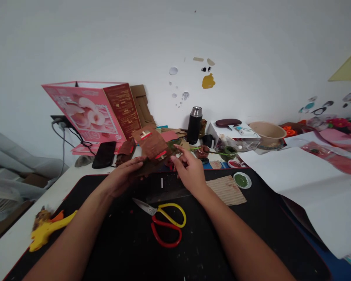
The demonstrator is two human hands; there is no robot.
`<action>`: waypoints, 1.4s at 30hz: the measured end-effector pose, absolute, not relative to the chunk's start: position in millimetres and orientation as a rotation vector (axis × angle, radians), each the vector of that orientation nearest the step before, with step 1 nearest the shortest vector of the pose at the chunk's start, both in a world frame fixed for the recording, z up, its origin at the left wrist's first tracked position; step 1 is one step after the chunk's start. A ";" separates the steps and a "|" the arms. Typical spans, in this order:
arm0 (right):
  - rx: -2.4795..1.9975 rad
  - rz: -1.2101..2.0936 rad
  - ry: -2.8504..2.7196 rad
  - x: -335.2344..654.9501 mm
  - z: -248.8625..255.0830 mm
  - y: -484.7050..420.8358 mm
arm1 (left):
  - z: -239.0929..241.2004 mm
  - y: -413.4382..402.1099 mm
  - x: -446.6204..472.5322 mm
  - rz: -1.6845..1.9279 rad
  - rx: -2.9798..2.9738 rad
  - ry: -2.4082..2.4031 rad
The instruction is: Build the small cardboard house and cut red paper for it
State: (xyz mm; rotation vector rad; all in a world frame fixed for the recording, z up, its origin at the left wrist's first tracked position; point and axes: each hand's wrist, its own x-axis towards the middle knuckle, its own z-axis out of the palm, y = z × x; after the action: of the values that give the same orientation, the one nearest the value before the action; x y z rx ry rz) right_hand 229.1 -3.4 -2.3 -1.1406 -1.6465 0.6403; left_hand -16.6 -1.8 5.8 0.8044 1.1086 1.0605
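A brown-painted cardboard model [152,145] with small red-and-cream details and a dark greenish base is held up over the black mat, tilted. My left hand [128,173] grips its left lower edge, thumb on top and fingers underneath. At the model's right side is my right hand [189,167], index finger stretched out and thumb apart; whether it touches the edge I cannot tell. Below the hands, scissors [163,222] with one yellow and one red handle lie partly spread. A corrugated cardboard piece [226,190] rests by my right forearm.
The black mat [128,249] covers the desk's front. A green paint dish [242,180] and paint jars [229,152] stand right. Behind are a black thermos [194,125], a pink box [90,117] and a phone [104,154]. A yellow glue gun [48,230] lies left, white paper [298,175] right.
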 end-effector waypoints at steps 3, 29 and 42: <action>-1.161 0.775 -1.544 227.4 -4.6 -0.8 | 7.1 0.5 -15.8 1.136 0.779 1.095; -1.147 1.038 -1.850 205.6 -23.5 -10.6 | -1.6 -7.1 -2.4 1.118 0.794 0.999; -1.140 1.129 -1.830 205.0 -34.0 -6.3 | -4.7 -10.7 3.2 1.054 1.143 1.087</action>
State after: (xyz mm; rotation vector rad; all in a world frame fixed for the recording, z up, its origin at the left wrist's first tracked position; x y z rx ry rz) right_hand 205.0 -6.3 -34.0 -1.1403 -1.8304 1.1293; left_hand 3.2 -10.7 -4.7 1.1431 1.0867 1.0545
